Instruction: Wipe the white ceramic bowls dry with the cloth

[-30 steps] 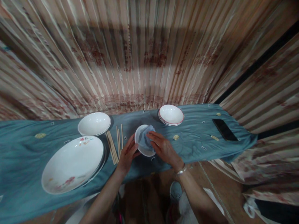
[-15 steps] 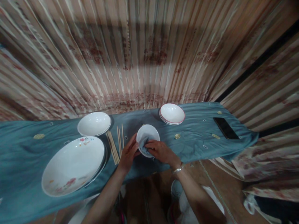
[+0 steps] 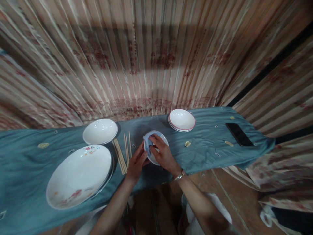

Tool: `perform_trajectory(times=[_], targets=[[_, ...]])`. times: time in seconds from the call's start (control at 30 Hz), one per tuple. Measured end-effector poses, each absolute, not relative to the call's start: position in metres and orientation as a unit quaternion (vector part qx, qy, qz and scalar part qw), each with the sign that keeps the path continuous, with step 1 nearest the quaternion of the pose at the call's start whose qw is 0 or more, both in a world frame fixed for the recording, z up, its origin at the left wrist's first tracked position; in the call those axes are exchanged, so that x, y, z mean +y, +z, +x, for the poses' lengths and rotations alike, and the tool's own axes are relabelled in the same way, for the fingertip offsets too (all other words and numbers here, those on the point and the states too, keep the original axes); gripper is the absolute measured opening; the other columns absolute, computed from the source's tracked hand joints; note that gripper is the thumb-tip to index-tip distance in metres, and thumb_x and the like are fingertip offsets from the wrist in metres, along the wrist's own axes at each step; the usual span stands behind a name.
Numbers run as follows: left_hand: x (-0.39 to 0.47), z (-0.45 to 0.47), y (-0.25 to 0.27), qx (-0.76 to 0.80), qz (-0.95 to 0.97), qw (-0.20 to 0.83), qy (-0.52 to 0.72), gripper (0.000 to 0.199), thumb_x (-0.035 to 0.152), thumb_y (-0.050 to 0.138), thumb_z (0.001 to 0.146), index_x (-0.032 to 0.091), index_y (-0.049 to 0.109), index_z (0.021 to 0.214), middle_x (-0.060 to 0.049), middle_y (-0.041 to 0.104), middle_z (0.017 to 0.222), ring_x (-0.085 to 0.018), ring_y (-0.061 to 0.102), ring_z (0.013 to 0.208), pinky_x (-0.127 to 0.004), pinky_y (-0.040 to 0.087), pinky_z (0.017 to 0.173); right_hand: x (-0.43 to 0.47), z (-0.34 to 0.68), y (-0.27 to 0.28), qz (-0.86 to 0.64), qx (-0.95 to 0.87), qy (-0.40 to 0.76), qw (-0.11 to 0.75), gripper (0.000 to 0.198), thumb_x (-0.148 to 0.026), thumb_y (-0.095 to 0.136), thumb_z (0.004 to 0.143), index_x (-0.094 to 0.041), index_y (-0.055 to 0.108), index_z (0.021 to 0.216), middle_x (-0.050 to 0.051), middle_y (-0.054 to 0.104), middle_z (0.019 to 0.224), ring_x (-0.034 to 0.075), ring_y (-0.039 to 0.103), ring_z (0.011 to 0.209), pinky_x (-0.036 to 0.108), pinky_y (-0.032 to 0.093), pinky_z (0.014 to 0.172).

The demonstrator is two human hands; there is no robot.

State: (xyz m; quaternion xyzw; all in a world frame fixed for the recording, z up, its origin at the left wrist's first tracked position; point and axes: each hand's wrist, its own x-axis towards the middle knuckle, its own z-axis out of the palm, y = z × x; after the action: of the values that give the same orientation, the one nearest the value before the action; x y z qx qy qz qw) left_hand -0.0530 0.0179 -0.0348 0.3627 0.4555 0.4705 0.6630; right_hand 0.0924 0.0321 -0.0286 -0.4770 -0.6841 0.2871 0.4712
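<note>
A small white bowl (image 3: 165,141) is tilted over the table's front half, gripped at its left rim by my left hand (image 3: 136,164). My right hand (image 3: 164,154) is closed on a light blue cloth (image 3: 148,139), which lies across the bowl's upper left rim and inside wall. The fingertips of that hand press the cloth against the bowl. Part of the bowl's inside is covered by the cloth and fingers. Left of my left hand lie several wooden chopsticks (image 3: 119,156), some bunched and a few apart.
A blue-green cloth (image 3: 202,156) covers the table. At left are large floral plates (image 3: 80,176), with white bowls (image 3: 100,130) behind them. Stacked red-rimmed bowls (image 3: 182,119) stand at the back, right of centre. A black phone (image 3: 239,134) lies far right. Pleated curtains (image 3: 156,65) hang behind.
My right hand has moved up and left inside the bowl, bringing the cloth from the bowl's middle onto its upper left rim. My left hand still grips the bowl.
</note>
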Motion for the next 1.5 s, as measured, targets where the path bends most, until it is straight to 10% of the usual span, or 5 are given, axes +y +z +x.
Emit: perform_trajectory(times=[0.27,0.77,1.13,1.5], targets=[[0.014,-0.054,-0.025,0.451,0.362,0.666,0.47,0.079,0.045,0.077,0.07,0.021,0.049,0.14,-0.012,0.061,0.135,-0.034,0.056,0.123,-0.042,0.058,0.087,0.039,0.102,-0.037,-0.565,-0.75,0.072,0.336,0.048,-0.013,0.039,0.094,-0.012,0.044,0.141,0.019,0.037,0.15,0.026,0.042,0.136,0.046,0.04,0.111],[0.019,-0.053,-0.025,0.459,0.378,0.654,0.468,0.076,0.046,0.073,0.074,0.02,0.048,0.141,-0.012,0.062,0.132,-0.032,0.055,0.124,-0.035,0.061,0.079,0.018,0.131,-0.029,-0.603,-0.788,-0.016,0.123,0.02,-0.008,0.048,0.09,-0.01,0.067,0.096,0.019,0.058,0.128,0.025,0.053,0.114,0.039,0.046,0.099],[0.02,-0.052,-0.023,0.48,0.389,0.639,0.459,0.073,0.051,0.073,0.072,0.023,0.054,0.137,-0.01,0.063,0.131,-0.032,0.06,0.118,-0.036,0.06,0.08,0.017,0.127,-0.018,-0.503,-0.781,0.297,0.222,0.03,-0.006,0.044,0.085,-0.019,0.07,0.092,0.002,0.072,0.096,0.016,0.066,0.092,0.028,0.049,0.088],[0.02,-0.053,-0.031,0.477,0.372,0.646,0.465,0.074,0.05,0.073,0.072,0.025,0.052,0.138,-0.01,0.056,0.141,-0.033,0.051,0.129,-0.039,0.059,0.085,0.025,0.106,-0.026,-0.467,-0.783,0.272,0.308,0.041,-0.013,0.038,0.094,-0.016,0.055,0.131,0.012,0.049,0.143,0.019,0.048,0.132,0.037,0.038,0.112]])
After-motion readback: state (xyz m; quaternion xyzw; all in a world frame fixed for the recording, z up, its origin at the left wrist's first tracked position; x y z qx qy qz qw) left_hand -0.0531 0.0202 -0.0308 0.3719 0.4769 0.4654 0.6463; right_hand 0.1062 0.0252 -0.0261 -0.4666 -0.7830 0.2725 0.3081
